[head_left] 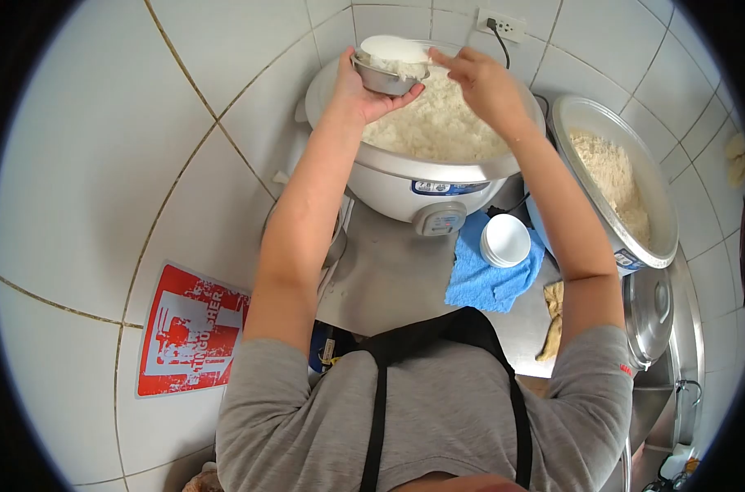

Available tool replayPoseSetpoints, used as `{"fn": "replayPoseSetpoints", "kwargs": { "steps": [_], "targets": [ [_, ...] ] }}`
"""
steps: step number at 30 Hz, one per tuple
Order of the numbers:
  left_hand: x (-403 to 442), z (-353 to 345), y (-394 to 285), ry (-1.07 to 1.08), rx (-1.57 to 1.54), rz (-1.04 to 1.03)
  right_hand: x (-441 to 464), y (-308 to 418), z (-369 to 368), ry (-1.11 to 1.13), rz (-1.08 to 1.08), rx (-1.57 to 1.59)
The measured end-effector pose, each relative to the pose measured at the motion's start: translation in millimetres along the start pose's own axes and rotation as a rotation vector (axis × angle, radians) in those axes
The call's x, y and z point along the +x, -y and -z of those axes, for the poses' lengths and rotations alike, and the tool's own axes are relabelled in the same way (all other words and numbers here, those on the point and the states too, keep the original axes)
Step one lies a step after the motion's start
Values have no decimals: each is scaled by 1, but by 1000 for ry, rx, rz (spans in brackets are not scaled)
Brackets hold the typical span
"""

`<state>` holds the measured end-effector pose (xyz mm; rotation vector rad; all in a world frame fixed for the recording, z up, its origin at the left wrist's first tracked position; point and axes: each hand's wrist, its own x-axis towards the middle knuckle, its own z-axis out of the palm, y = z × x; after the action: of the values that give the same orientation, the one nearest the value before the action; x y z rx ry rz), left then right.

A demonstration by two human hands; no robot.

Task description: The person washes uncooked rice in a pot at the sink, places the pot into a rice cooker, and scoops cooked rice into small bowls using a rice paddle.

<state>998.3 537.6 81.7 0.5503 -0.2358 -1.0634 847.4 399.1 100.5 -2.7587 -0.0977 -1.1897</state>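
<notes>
Over the left side of a large cooker (381, 193) full of white rice (446, 123), my left hand (366, 94) holds a metal bowl (381, 80) from below and around its side. Rice and a white, flat, rounded paddle (393, 47) are at the top of the bowl. My right hand (475, 72) is just right of the bowl, above the rice, with its fingers closed around the paddle's handle end, which is mostly hidden.
Right of the cooker stands a second cooker (663, 205) with brownish rice. Stacked white cups (505, 240) sit on a blue cloth (491, 283) in front. A metal lid (647, 316) is at the right. Tiled walls and an outlet (501, 25) lie behind.
</notes>
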Motion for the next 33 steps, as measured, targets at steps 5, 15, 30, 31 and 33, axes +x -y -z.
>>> {"fn": "replayPoseSetpoints", "kwargs": {
  "steps": [5,15,30,31,33],
  "targets": [
    [-6,-6,4,54,74,-53,-7,-6,-10,-42,-143,177],
    [-2,-17,12,20,177,-173,8,5,-14,307,-621,110],
    [-3,-6,-3,42,224,-13,12,-57,-27,562,-1062,1004],
    [-4,-8,-1,37,223,5,15,-56,-27,597,-1024,999],
    [2,-4,0,30,251,-8,24,-52,-32,673,-948,982]
  ]
}}
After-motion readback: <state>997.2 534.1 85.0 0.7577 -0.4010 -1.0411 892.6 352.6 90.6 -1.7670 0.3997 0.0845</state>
